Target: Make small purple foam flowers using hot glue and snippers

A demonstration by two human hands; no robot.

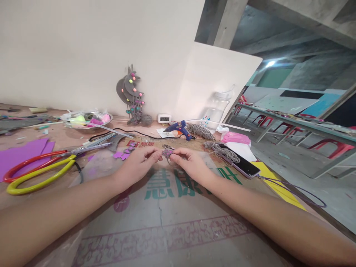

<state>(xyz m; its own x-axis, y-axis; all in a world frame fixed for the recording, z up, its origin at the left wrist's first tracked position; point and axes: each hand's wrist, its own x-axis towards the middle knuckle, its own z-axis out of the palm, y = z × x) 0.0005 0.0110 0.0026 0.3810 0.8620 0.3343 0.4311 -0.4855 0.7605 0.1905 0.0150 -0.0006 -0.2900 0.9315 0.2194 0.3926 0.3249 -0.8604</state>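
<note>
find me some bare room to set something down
The widest free patch is the printed sheet between the left forearm and right forearm, nearer than the left hand and right hand. A narrower one separates the scissors from the left forearm. It's crowded beyond the hands, by the glue gun, and around the phone.

A small white clock (pixel 164 118) was placed before a pale board (pixel 97 55), left of a clear bottle (pixel 215 111). A phone (pixel 247 167) was laid near the right edge, with a purple cord (pixel 302 188) attached. Beyond, red stools (pixel 333 147) were partly covered by a long table (pixel 304 128).
</note>
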